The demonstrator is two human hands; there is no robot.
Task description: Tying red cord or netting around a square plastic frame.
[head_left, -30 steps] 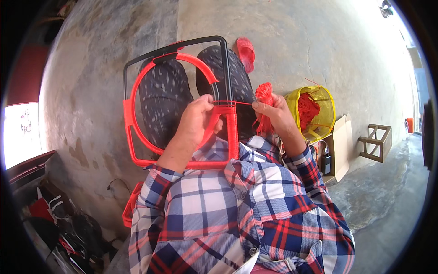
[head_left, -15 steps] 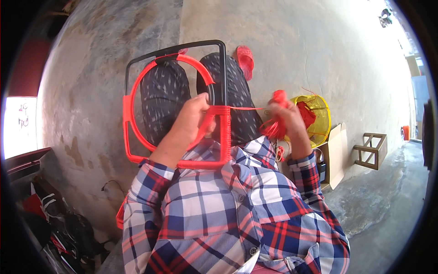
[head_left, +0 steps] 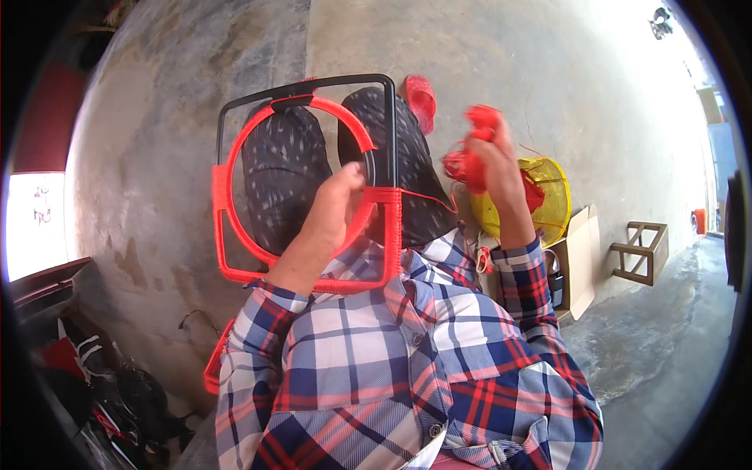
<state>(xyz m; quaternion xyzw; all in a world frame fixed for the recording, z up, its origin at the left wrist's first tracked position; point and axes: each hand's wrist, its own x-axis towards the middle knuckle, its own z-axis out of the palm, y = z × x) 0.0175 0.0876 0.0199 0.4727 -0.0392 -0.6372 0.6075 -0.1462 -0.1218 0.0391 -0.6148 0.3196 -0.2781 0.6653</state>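
Over your lap, the metal frame (head_left: 313, 180) stands nearly upright, its black bars partly wrapped in red cord, with a red-wound ring set inside it. Your left hand (head_left: 338, 205) sits at the frame's right upright, fingers curled closed around the ring and bar just above the freshly wound red corner. A thin red strand (head_left: 427, 200) runs taut from that corner out to the right of the frame, up toward your right hand (head_left: 492, 160). That hand is raised well clear of the frame, closed tight on a bundle of red cord (head_left: 470, 153), and it looks motion-blurred. Beyond the frame's top right corner lies a red sandal (head_left: 421, 100) on the concrete floor. To the right of the frame, behind your right wrist, stands a yellow wire basket (head_left: 548, 196), with a cardboard box (head_left: 581, 258) just beside it and a small wooden stool frame (head_left: 641, 249) farther out.
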